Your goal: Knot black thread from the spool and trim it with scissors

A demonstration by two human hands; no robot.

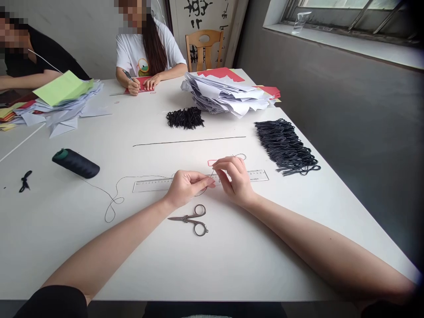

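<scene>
My left hand (184, 187) pinches a thin black thread (132, 177) over the clear ruler (150, 184). Close by on its right, my right hand (236, 181) holds the same thread between thumb and fingertips, and a loop of it curls past the knuckles. Leftward the thread runs in loose curls to a black spool (76, 162) lying on its side. Small metal scissors (188, 218) rest partly spread, nearer to me than the hands. A small red-outlined piece (212, 163) shows just behind my right fingertips.
Beyond the hands lie a straight black cord (188, 141), a small black bundle (185, 118) and a row of looped black cords (286, 145). Paper stacks (228, 92) stand farther back. Across the white table (132, 269), a person (149, 53) writes on red paper; another sits left.
</scene>
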